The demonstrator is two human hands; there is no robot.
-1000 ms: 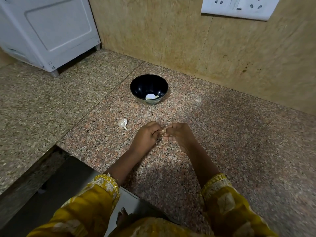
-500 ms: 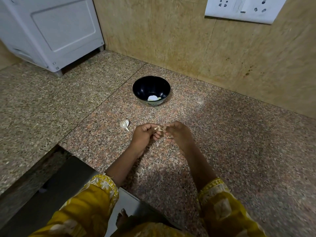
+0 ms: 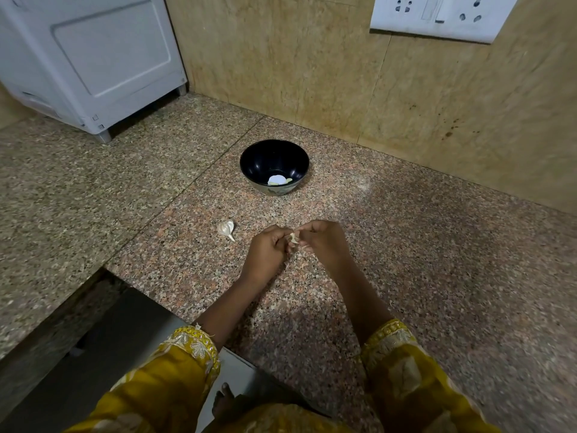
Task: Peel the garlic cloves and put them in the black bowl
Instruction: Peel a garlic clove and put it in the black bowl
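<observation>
My left hand (image 3: 268, 248) and my right hand (image 3: 321, 242) meet fingertip to fingertip just above the granite counter, both pinching one small garlic clove (image 3: 293, 237) with pale skin showing between them. An unpeeled clove (image 3: 226, 229) lies on the counter left of my left hand. The black bowl (image 3: 249, 164) stands farther back, toward the wall, with a pale peeled clove (image 3: 289, 180) inside near a bright white glare spot.
A white appliance (image 3: 93, 57) stands on the counter at the back left. A tiled wall with a white socket plate (image 3: 437, 17) rises behind the bowl. The counter's edge (image 3: 103, 270) drops off at the lower left.
The hands have stayed together on the clove, fingers shifting slightly as they work its skin. The view has drifted a little; the bowl and loose clove have not moved.
</observation>
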